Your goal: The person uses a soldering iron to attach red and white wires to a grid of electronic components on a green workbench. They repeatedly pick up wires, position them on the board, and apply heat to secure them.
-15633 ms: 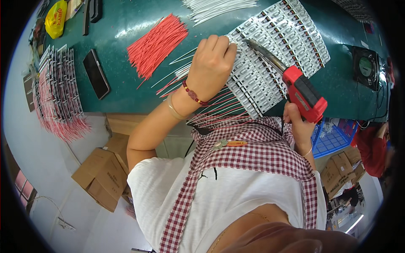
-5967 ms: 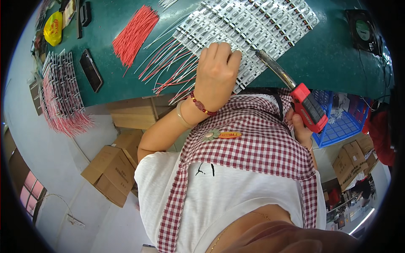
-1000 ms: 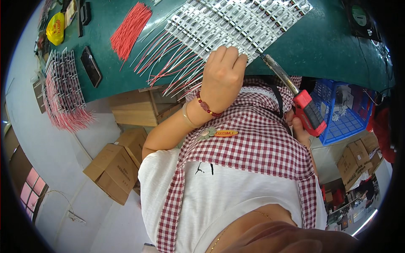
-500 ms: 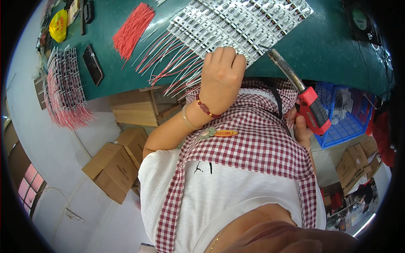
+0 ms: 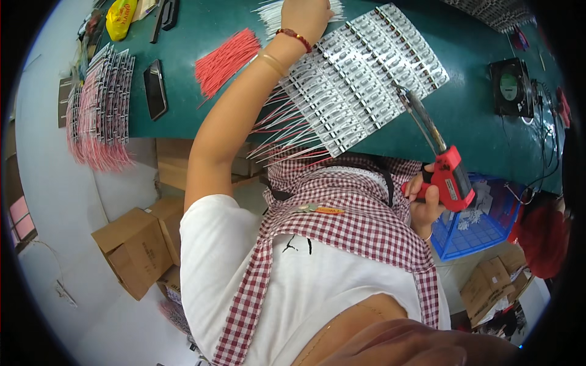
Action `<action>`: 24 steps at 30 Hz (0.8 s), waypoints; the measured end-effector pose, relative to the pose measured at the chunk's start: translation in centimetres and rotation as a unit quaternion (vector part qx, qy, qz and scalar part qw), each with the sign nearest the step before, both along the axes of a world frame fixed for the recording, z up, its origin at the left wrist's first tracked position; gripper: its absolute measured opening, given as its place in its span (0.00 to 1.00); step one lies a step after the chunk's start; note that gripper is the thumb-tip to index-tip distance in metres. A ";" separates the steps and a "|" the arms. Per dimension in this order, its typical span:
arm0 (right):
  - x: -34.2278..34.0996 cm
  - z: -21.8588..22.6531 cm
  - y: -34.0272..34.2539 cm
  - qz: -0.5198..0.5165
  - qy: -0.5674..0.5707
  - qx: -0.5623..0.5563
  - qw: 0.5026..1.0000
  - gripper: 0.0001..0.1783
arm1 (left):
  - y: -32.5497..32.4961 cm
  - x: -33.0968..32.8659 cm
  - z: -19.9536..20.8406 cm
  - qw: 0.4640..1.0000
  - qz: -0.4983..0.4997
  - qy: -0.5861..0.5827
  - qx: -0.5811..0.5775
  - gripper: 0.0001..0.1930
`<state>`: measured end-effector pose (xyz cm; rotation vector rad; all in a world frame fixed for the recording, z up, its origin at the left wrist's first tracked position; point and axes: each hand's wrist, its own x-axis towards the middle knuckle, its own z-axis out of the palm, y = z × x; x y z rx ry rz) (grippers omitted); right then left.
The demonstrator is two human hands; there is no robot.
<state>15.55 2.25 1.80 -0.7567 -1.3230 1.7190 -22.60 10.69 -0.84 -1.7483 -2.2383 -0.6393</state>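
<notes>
My left hand is at the far edge of the view, over a bundle of white wires. Its fingers are mostly cut off or hidden, so their grip does not show. My right hand is wrapped round the handle of a red and black soldering gun. The gun's metal tip rests over or just above a panel of small white circuit boards on the bench. Red and white wires trail from the panel's left side. Left of the panel lies a pile of red wires.
On the green bench a phone lies beside stacked wired boards. A yellow bag is at the far left. Right stands a black device with a round face and cables. Below are a blue crate and cardboard boxes.
My left hand has moved from the panel's near edge, far out to the white wires. The soldering gun stays in my right hand, near the panel. The whole view has shifted.
</notes>
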 end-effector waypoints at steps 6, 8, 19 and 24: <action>-0.6 0.1 0.1 -0.035 0.011 -0.034 0.999 0.26 | -7.3 -7.1 4.0 0.994 0.080 0.035 -0.064 0.09; -0.9 0.2 0.5 -0.024 0.011 -0.053 0.998 0.26 | -12.4 -11.0 1.7 0.988 0.102 -0.013 -0.115 0.12; -2.8 1.0 0.7 0.009 0.019 -0.004 1.000 0.25 | -15.8 -6.1 0.7 0.987 0.149 -0.025 -0.049 0.10; -2.9 1.1 0.3 -0.011 0.016 -0.034 0.999 0.26 | -15.8 -5.6 0.6 0.989 0.139 -0.039 0.026 0.07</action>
